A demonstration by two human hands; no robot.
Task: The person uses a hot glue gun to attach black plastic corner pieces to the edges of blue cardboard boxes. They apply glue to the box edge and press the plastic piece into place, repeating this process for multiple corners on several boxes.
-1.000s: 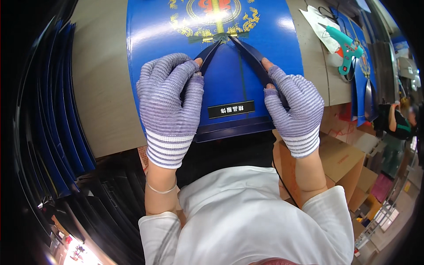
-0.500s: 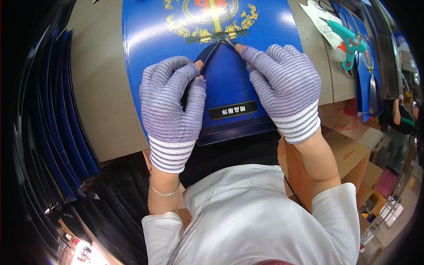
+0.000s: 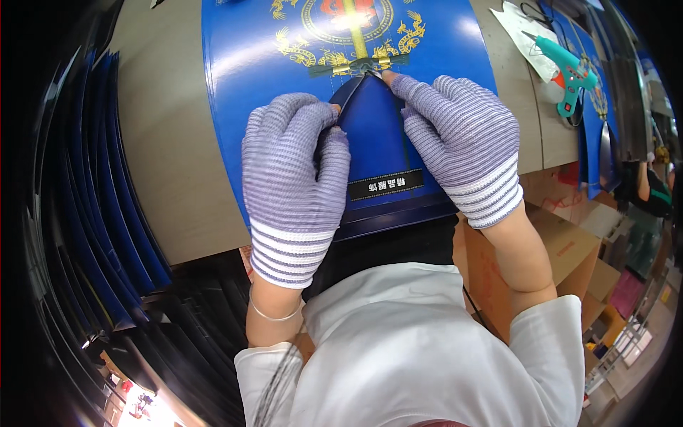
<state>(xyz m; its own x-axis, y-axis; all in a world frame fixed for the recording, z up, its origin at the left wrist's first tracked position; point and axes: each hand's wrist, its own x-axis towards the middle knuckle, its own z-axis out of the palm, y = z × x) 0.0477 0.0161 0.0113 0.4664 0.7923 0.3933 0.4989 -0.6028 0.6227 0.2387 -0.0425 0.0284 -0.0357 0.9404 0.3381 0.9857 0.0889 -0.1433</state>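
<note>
A glossy blue bag or folder (image 3: 249,78) with gold dragon patterns and a dark label lies flat before me. A dark ribbon bow (image 3: 359,65) crosses it below a yellow band. Beneath the bow, a dark blue strip (image 3: 348,92) parts into an inverted V. My left hand (image 3: 295,160), in a purple-and-white striped glove with bare fingertips, pinches the left leg between thumb and forefinger. My right hand (image 3: 462,132), gloved alike, has its forefinger at the right leg close to the bow, its thumb lower along the same side; its other fingers are bent.
A teal glue gun (image 3: 565,71) rests at the far right on white paper beside another blue bag (image 3: 592,156). Several dark blue folded panels (image 3: 92,185) stand at my left. Cardboard boxes (image 3: 558,245) are below the worktable (image 3: 156,135) on the right.
The whole picture has shifted slightly right and down. Both hands keep nearly the same place on the strip; the left hand has turned a little.
</note>
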